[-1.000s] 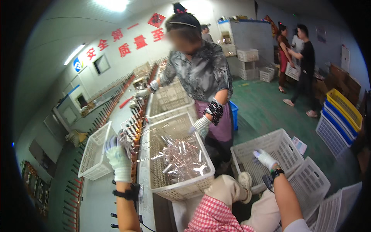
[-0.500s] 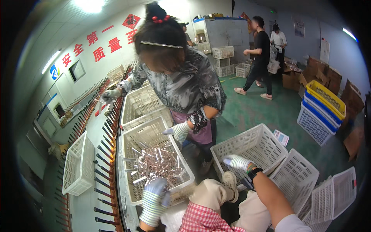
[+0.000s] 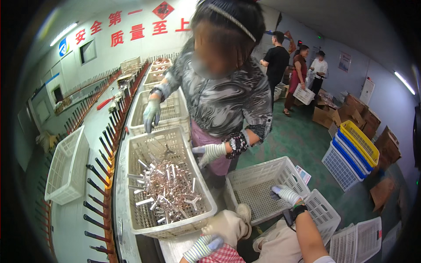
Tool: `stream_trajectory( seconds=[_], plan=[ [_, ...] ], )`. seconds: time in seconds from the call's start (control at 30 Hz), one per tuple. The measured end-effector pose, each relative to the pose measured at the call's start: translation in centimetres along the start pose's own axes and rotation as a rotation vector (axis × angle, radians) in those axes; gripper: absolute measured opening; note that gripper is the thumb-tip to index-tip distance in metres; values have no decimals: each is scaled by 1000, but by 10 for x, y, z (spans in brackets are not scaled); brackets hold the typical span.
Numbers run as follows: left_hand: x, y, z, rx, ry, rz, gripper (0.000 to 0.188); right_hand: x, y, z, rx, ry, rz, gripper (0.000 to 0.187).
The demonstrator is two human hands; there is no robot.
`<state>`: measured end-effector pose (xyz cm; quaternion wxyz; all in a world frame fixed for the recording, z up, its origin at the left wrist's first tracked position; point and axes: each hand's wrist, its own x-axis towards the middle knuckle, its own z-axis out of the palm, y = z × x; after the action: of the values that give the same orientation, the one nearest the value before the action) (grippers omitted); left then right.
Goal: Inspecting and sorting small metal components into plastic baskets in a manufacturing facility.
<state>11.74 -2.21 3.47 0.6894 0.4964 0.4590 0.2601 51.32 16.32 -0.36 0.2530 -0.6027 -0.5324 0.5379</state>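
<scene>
Striped gloves with grey fingertips cover both my hands. My left hand (image 3: 204, 248) is low at the front, over my red-checked apron (image 3: 226, 255), just off the near corner of a white crate. Its fingers look loosely bent, with nothing visible in them. My right hand (image 3: 286, 194) hangs open over a white basket (image 3: 252, 209) on the floor, fingers pointing left. The white crate (image 3: 175, 229) holds a heap of small coppery and silvery metal parts (image 3: 169, 188), some three-armed. Across it, a co-worker's gloved hands (image 3: 152, 113) (image 3: 212, 153) are at its far end and right rim.
A rack of dark-handled rods (image 3: 98, 182) runs along the left, with a white crate (image 3: 66, 168) beyond. More white baskets (image 3: 355, 241) stand at my right. Yellow, blue and white baskets (image 3: 351, 151) are stacked near cardboard boxes (image 3: 353, 107). Several people stand at the back.
My left hand has drawn back from the crate's near edge to my lap. My right hand stays over the floor basket. The co-worker's one hand has come from the rod rack to the crate.
</scene>
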Motion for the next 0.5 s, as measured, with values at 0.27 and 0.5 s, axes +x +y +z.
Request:
stream_trajectory(
  seconds=[0.27, 0.5],
  plan=[
    [15, -19, 5, 488, 26, 425, 35, -9, 26, -21, 182, 73, 42, 36],
    [5, -6, 15, 416, 0, 217, 40, -9, 20, -12, 210, 88, 49, 35]
  ],
)
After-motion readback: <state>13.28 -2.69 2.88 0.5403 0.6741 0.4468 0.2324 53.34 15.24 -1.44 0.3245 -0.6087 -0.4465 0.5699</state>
